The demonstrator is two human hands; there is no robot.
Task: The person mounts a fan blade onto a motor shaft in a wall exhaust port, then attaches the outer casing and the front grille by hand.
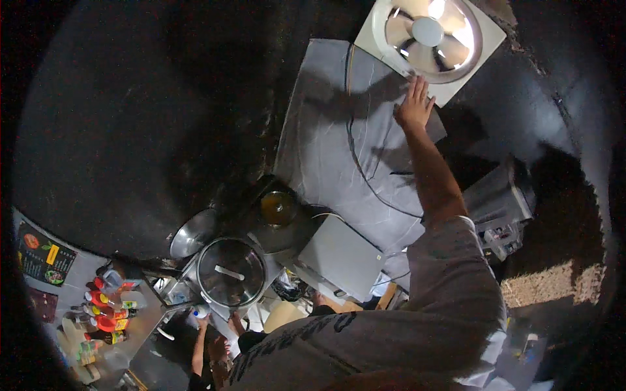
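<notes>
My right hand [415,107] is raised at the top right, fingers stretched out, with the fingertips at the lower rim of a wall exhaust fan [427,31]. Nothing shows in the hand. The fan has a pale square frame, a round ring and shiny blades around a light hub. Below it a dark cable [352,140] runs down a grey marbled wall panel [319,111]. My grey-sleeved arm comes up from the lower right. My left hand cannot be made out.
A large pot with a glass lid [231,270], a metal bowl [193,233], an amber-looking pan [278,207] and a silver box-shaped appliance [342,257] stand below. Several bottles [107,309] crowd the lower left. Another person's forearm [198,348] reaches in nearby.
</notes>
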